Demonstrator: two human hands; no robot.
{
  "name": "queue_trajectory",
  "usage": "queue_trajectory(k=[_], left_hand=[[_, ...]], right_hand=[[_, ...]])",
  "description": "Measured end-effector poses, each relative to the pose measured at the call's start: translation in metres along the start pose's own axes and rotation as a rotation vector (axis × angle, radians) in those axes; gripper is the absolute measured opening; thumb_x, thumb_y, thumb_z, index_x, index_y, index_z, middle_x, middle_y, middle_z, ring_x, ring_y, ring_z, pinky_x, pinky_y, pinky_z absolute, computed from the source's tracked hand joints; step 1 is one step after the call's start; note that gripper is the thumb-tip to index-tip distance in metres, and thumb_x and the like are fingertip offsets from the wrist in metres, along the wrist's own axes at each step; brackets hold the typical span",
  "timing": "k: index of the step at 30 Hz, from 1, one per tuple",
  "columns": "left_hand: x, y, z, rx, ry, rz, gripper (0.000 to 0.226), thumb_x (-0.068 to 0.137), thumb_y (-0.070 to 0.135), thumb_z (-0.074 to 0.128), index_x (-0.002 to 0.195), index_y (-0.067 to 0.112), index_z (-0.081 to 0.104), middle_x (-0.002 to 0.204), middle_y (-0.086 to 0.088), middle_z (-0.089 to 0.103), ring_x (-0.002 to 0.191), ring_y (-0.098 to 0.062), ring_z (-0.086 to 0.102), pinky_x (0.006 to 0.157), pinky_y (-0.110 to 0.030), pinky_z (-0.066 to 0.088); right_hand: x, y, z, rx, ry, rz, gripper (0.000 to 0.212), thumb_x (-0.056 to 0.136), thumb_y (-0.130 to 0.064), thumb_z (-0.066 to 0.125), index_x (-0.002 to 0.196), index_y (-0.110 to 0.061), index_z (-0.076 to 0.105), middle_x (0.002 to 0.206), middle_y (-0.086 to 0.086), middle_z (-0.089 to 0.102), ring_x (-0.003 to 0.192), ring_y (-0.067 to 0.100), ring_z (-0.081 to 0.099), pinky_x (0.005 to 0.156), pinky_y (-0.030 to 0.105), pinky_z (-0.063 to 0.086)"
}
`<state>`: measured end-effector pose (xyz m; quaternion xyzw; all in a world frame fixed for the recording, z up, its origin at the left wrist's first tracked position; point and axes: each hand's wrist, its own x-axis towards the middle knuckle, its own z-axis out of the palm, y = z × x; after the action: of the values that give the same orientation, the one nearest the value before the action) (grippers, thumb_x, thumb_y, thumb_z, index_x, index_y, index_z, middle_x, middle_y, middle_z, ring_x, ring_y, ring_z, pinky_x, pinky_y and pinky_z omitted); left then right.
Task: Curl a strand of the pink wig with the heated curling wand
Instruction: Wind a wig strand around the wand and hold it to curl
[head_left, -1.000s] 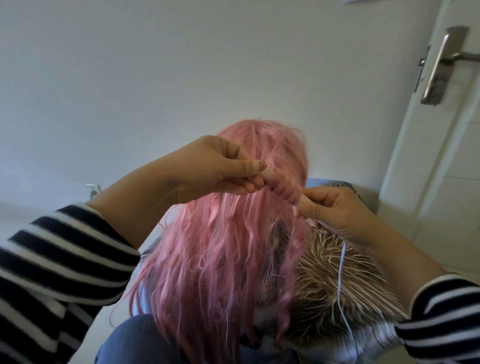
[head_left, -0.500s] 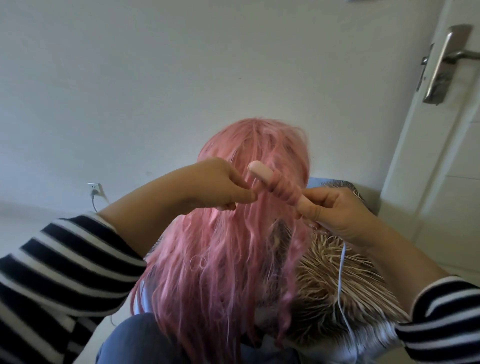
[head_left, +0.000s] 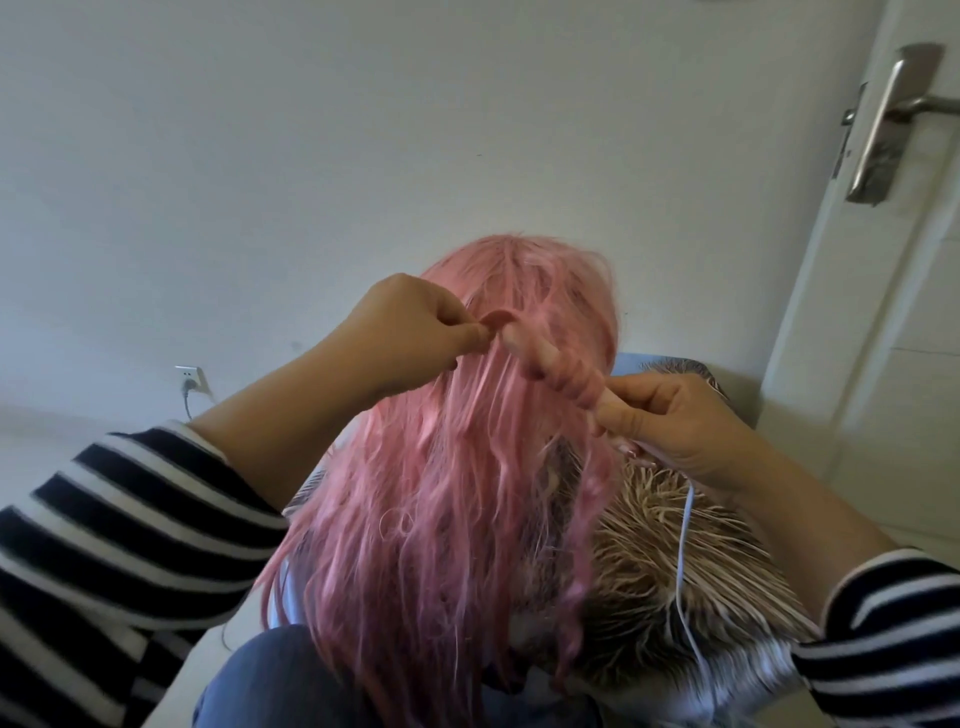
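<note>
Pinching the strand (head_left: 501, 318) end w/ left hand (head_left: 415, 327), right hand (head_left: 675, 431) fingers wrapped round wand (head_left: 550, 366) base, coils mid-barrel over wig (head_left: 467, 493); hair's light, slick, prob. slips—grip the tip, avoid hot barrel.

A plain pale grey-white wall (head_left: 363, 130) fills the background in soft, even light. A white wall socket (head_left: 188, 375) with a plug sits low on it, and a white door (head_left: 924, 322) with a brushed-metal lever handle (head_left: 906, 111) stands at right.
</note>
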<state>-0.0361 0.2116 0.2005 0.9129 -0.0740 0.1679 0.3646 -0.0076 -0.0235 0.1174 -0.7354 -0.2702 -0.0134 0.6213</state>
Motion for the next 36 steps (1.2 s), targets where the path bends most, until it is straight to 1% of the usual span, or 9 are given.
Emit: queue_trajectory(k=[4, 8, 11, 16, 20, 26, 29, 31, 36], left_hand=[[-0.007, 0.0, -0.002, -0.049, 0.028, -0.009, 0.022, 0.08, 0.04, 0.066, 0.073, 0.019, 0.07, 0.066, -0.006, 0.066, 0.063, -0.02, 0.056, 0.054, -0.026, 0.043], [-0.022, -0.001, 0.0, -0.04, -0.042, -0.022, 0.022, 0.077, 0.036, 0.068, 0.076, 0.014, 0.068, 0.084, -0.013, 0.069, 0.067, -0.018, 0.054, 0.056, -0.025, 0.043], [-0.033, -0.003, 0.002, -0.094, -0.178, -0.059, 0.015, 0.075, 0.024, 0.067, 0.079, 0.01, 0.067, 0.073, -0.007, 0.065, 0.06, -0.01, 0.05, 0.055, -0.023, 0.042], [-0.037, -0.005, 0.006, -0.228, -0.521, -0.135, 0.02, 0.075, 0.009, 0.067, 0.095, 0.006, 0.062, 0.099, -0.018, 0.071, 0.072, -0.011, 0.063, 0.069, -0.025, 0.052], [-0.035, -0.003, 0.016, -0.587, -0.686, -0.295, 0.014, 0.086, 0.009, 0.057, 0.099, 0.005, 0.059, 0.104, -0.016, 0.071, 0.073, -0.018, 0.065, 0.071, -0.029, 0.055], [-0.019, -0.006, 0.025, -0.656, -0.606, -0.39, 0.024, 0.089, 0.02, 0.055, 0.091, 0.0, 0.066, 0.074, -0.008, 0.07, 0.05, -0.008, 0.055, 0.042, -0.017, 0.045], [-0.015, -0.006, 0.024, -0.656, -0.525, -0.4, 0.022, 0.086, 0.013, 0.059, 0.094, -0.006, 0.066, 0.057, -0.002, 0.063, 0.041, -0.004, 0.043, 0.032, -0.012, 0.03], [-0.012, -0.006, 0.021, -0.652, -0.471, -0.387, 0.017, 0.086, 0.009, 0.059, 0.09, -0.006, 0.067, 0.054, -0.001, 0.062, 0.039, -0.003, 0.04, 0.031, -0.011, 0.026], [-0.005, -0.005, 0.014, -0.667, -0.368, -0.357, 0.011, 0.084, 0.009, 0.062, 0.075, 0.004, 0.066, 0.054, 0.0, 0.062, 0.038, -0.002, 0.039, 0.032, -0.011, 0.024]], right_hand=[[-0.001, 0.0, -0.002, 0.011, -0.013, 0.013, 0.037, 0.06, -0.05, 0.077, 0.08, -0.019, 0.075, 0.052, -0.004, 0.058, 0.045, 0.011, 0.04, 0.045, 0.024, 0.033], [0.001, 0.002, -0.002, 0.009, 0.003, 0.008, 0.056, 0.048, -0.059, 0.081, 0.089, -0.021, 0.076, 0.064, 0.009, 0.059, 0.048, 0.013, 0.042, 0.044, 0.022, 0.036], [0.002, 0.002, -0.002, 0.015, 0.015, 0.02, 0.056, 0.045, -0.06, 0.081, 0.088, -0.023, 0.076, 0.068, 0.011, 0.059, 0.05, 0.012, 0.042, 0.044, 0.02, 0.035], [0.002, -0.002, -0.001, 0.023, 0.005, 0.058, 0.011, 0.07, -0.03, 0.074, 0.076, -0.021, 0.075, 0.059, 0.0, 0.06, 0.047, 0.01, 0.043, 0.044, 0.019, 0.035], [0.003, -0.001, -0.001, 0.014, 0.002, 0.055, 0.045, 0.053, -0.051, 0.082, 0.085, -0.019, 0.075, 0.066, 0.007, 0.06, 0.049, 0.011, 0.043, 0.045, 0.021, 0.034], [0.002, -0.005, -0.003, 0.012, -0.028, 0.054, 0.016, 0.068, -0.032, 0.072, 0.077, -0.018, 0.074, 0.055, -0.005, 0.061, 0.048, 0.01, 0.041, 0.045, 0.023, 0.031], [0.003, -0.005, -0.004, 0.017, -0.03, 0.052, 0.046, 0.054, -0.052, 0.081, 0.085, -0.019, 0.075, 0.063, -0.001, 0.067, 0.049, 0.011, 0.043, 0.044, 0.023, 0.033], [0.002, -0.006, -0.004, 0.008, -0.029, 0.045, 0.05, 0.051, -0.055, 0.081, 0.085, -0.019, 0.075, 0.065, 0.0, 0.067, 0.049, 0.011, 0.044, 0.044, 0.023, 0.033], [0.0, -0.01, -0.002, -0.015, -0.012, 0.044, 0.013, 0.071, -0.026, 0.07, 0.081, -0.018, 0.072, 0.055, -0.005, 0.063, 0.047, 0.012, 0.041, 0.045, 0.024, 0.03]])
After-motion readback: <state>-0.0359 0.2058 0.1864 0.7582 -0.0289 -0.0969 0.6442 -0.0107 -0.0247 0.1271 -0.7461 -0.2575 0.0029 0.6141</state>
